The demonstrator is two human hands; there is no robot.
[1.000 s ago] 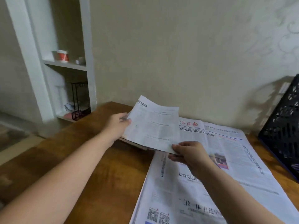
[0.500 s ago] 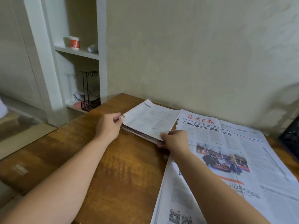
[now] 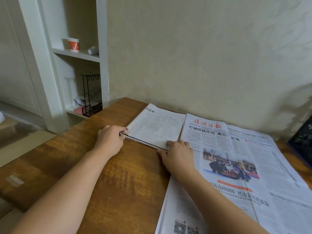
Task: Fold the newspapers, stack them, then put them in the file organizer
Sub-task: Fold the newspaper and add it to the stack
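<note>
A stack of folded newspapers lies flat on the wooden table near the wall. My left hand pinches the stack's near left corner. My right hand holds its near right corner, fingers on top. To the right, an unfolded newspaper with a red masthead and a colour photo lies spread over the table. A dark file organizer shows partly at the right edge.
The beige wall runs close behind the table. A white shelf unit to the left holds a red-and-white cup and a black wire rack. The table's left edge drops to the floor.
The folded newspaper has come down from mid-air onto the stack on the table, and both hands have lowered with it. My view has shifted left, pushing the organizer to the edge.
</note>
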